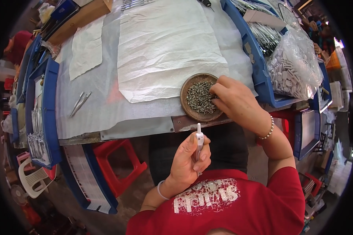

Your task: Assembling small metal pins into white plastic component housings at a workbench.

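Note:
My left hand (pixel 186 158) is closed round a slim piece with a white head (pixel 200 138) and a narrow white tip pointing up, held in front of the table edge. The lower part of that piece is mostly covered by my fingers. At the table's front edge stands a round brown bowl (pixel 184 93) full of small metal screws or rivets (pixel 200 98). My right hand (pixel 239 101) reaches over the bowl's right rim, its fingertips pinched together at the metal pieces. Whatever lies between those fingertips is too small to make out.
White paper sheets (pixel 164 51) cover the table. Metal tweezers (pixel 80 103) lie at left. A blue tray (pixel 259 74) at right holds slender metal parts (pixel 264 37) and a clear bag of white plastic pieces (pixel 290 72). Another blue tray (pixel 51 102) and a red stool (pixel 119 164) stand left.

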`<move>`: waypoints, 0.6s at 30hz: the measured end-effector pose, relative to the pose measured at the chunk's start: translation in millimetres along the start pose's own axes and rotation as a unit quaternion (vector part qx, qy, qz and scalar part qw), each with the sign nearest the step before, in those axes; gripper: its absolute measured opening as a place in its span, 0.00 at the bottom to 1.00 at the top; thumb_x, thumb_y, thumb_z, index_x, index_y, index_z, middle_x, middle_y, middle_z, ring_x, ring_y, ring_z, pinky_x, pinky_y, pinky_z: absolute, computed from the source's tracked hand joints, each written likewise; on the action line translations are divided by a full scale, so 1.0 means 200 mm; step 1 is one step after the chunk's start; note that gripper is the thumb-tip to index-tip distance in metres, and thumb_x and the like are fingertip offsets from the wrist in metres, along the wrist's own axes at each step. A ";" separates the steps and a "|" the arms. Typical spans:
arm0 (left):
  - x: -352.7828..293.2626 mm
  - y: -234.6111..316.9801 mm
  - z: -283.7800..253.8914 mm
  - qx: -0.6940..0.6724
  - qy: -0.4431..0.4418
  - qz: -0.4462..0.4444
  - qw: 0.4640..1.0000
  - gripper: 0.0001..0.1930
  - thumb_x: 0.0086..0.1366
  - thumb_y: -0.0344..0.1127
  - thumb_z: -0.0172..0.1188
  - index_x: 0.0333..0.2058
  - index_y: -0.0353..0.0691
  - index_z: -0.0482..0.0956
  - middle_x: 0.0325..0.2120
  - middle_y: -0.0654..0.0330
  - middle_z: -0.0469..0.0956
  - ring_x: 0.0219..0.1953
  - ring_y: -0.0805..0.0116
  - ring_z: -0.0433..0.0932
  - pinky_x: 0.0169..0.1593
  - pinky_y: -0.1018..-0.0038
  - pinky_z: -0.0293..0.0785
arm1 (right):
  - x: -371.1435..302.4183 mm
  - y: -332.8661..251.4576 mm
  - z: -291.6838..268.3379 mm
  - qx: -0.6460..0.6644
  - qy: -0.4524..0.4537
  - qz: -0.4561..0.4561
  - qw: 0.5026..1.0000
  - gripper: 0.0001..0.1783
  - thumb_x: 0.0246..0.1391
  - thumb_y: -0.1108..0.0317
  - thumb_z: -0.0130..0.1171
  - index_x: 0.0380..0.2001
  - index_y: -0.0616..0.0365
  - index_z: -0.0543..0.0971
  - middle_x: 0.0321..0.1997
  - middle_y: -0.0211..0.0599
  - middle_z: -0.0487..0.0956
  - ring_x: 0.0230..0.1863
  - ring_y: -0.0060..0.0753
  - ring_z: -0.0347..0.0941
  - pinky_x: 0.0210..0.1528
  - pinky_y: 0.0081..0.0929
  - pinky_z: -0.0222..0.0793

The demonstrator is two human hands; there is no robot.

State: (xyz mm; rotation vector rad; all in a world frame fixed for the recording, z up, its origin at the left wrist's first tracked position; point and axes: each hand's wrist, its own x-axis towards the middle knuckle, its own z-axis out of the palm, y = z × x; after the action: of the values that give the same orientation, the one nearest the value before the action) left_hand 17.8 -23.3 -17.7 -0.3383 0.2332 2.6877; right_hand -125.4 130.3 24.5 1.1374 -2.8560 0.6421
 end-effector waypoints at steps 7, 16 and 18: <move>0.02 0.01 0.00 -0.028 -0.003 -0.021 0.999 0.18 0.68 0.47 0.42 0.39 0.35 0.70 0.17 0.63 0.67 0.10 0.82 0.55 0.14 0.84 0.53 | 0.03 0.03 0.03 -0.020 -0.024 -0.011 0.999 0.05 0.44 0.75 0.54 0.26 0.61 0.69 0.26 0.43 0.67 0.32 0.49 0.66 0.33 0.37 0.62; 0.03 0.02 -0.03 -0.079 -0.023 -0.043 0.996 0.19 0.69 0.48 0.39 0.40 0.36 0.69 0.18 0.63 0.68 0.09 0.81 0.55 0.13 0.83 0.52 | -0.06 -0.09 -0.04 0.556 -0.051 0.207 0.803 0.03 0.51 0.77 0.54 0.30 0.63 0.71 0.23 0.32 0.74 0.22 0.16 0.70 0.24 0.13 0.64; 0.03 0.02 -0.02 -0.084 -0.002 -0.039 0.996 0.19 0.69 0.48 0.39 0.41 0.37 0.69 0.18 0.63 0.68 0.09 0.81 0.55 0.13 0.83 0.51 | -0.11 -0.14 -0.05 0.609 -0.092 0.211 0.759 0.04 0.52 0.75 0.56 0.30 0.62 0.71 0.25 0.30 0.74 0.23 0.14 0.68 0.24 0.11 0.64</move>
State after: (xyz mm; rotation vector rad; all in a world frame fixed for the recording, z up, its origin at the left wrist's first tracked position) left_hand 10.8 -24.7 -22.2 -0.3854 -0.0086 2.6360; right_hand -92.8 129.3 40.0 0.4193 -2.6360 2.7735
